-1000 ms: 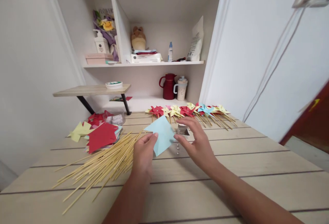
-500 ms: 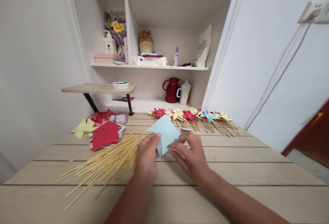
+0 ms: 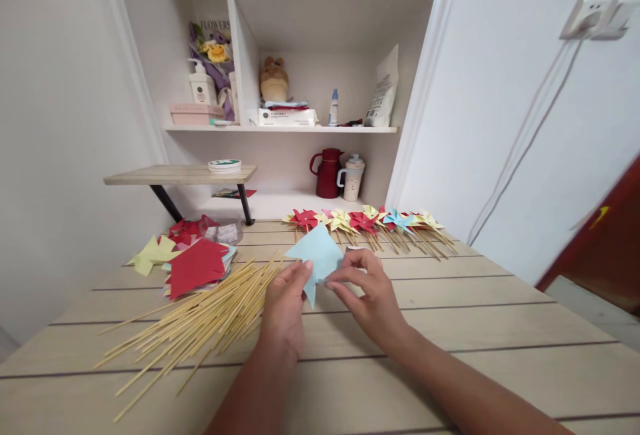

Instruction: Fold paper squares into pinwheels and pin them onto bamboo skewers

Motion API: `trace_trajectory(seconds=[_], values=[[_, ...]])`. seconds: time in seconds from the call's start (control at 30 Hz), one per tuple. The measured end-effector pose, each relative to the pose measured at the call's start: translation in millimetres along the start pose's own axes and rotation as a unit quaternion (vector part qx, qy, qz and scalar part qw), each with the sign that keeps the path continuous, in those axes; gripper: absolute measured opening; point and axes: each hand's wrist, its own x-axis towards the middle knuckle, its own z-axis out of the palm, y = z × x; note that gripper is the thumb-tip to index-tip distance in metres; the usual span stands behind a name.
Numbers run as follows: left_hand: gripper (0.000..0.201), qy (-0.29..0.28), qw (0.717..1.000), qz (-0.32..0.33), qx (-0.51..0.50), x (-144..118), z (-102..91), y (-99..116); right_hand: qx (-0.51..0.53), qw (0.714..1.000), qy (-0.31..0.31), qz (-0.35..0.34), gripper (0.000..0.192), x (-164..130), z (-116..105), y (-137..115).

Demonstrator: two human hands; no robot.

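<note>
A light blue paper square, slit at its corners, is held up above the table between my two hands. My left hand pinches its left side, thumb on the front face. At its lower right edge, my right hand has thumb and fingertips closed on a paper flap that bends inward. Left of my left hand lies a loose heap of thin wooden sticks. Beyond the sticks sits a stack of cut paper with a red sheet on top.
Finished paper pinwheels on sticks lie in a row at the back. A clear plastic box and a yellow paper piece are at back left. A small raised shelf and a red jug stand behind.
My right fingers have bent the paper's lower right flap inward, and a pointed lower tip now shows apart from it. The whole view has shifted slightly.
</note>
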Motion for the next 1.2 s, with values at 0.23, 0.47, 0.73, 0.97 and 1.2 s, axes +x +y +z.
trace_trajectory(seconds=[0.23, 0.47, 0.73, 0.97, 1.2], values=[[0.028, -0.009, 1.0, 0.012, 0.013, -2.6, 2.3, -0.1, 0.117, 0.988, 0.016, 0.104, 0.015, 4.7, -1.6, 3.7], [0.027, 0.006, 1.0, 0.008, 0.006, -4.6, 4.7, 0.4, 0.138, 0.981, 0.0, 0.139, 0.013, 6.8, -3.9, 2.3], [0.029, 0.017, 0.999, 0.022, 0.025, -3.2, 5.6, -1.5, 0.138, 0.979, -0.007, 0.151, 0.013, 8.9, -5.0, 4.2], [0.035, 0.044, 0.998, 0.03, 0.035, -4.2, 6.4, -2.6, 0.14, 0.977, -0.009, 0.158, 0.014, 8.0, -5.1, 5.7], [0.035, 0.041, 0.998, 0.042, 0.032, -0.8, 5.6, -5.6, 0.144, 0.976, -0.012, 0.162, 0.014, 8.7, -4.1, 7.2]])
